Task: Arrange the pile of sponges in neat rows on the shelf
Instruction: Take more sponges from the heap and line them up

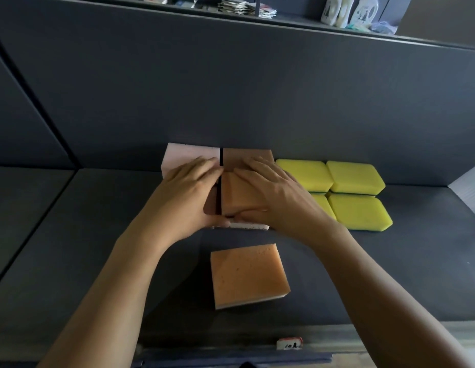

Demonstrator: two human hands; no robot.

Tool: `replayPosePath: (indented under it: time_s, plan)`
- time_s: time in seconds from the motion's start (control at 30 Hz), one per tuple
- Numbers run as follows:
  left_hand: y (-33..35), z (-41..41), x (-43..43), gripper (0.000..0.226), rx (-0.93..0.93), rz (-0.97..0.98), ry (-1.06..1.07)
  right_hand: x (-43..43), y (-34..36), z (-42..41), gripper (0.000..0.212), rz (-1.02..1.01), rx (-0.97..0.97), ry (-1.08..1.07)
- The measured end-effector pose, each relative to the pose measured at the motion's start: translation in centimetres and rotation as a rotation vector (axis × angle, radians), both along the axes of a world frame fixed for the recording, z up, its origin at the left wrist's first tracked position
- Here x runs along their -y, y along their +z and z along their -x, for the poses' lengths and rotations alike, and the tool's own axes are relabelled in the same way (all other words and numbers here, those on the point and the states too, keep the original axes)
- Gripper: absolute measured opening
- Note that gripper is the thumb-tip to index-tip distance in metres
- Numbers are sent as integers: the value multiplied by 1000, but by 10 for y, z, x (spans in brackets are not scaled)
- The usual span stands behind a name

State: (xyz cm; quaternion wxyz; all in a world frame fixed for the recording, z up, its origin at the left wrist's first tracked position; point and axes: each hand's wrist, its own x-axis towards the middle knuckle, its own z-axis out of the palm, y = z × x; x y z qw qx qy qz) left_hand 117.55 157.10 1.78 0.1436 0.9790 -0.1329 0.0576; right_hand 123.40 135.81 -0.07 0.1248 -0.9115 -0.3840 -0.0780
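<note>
Left hand [188,193] and right hand [274,197], grip flat, press the pink-orange sponges [239,199] — yellow sponges [354,176] just beside.

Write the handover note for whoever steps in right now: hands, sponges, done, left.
Left hand: flat fingers pressing on the orange-and-pink block, thumb at its front edge.
Right hand: the same, on the front orange sponge.
Done: four yellow sponges in two rows at the right; a pink sponge and a darker sponge sit against the back wall.
Left: square up the front row, then place the loose orange sponge lying nearer the shelf edge.
</note>
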Motion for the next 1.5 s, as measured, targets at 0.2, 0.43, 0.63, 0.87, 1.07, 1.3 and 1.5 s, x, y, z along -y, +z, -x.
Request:
replayPosePath:
  time_s: [0.2,0.43,0.63,0.87,1.07,1.3,1.5]
  plan:
    - [-3,-2,-1,93,31,-8,-7,2,0,2,84,-8,37,-2]
    - [5,-1,6,76,50,-10,-29,13,-3,3,83,-50,22,-38]
    - [2,-1,10,74,47,-4,-21,10,-3,6,78,-99,38,-3]
    - [2,4,13,73,55,1,-6,23,-4,5,84,-86,51,-19]
    - [7,13,24,73,95,-4,-65,45,11,23,88,-110,-8,-112]
    - [0,9,46,75,156,-95,-154,63,9,37,83,-90,18,-213]
    - [-12,4,49,83,160,-135,-151,68,0,37,70,-14,0,-247]
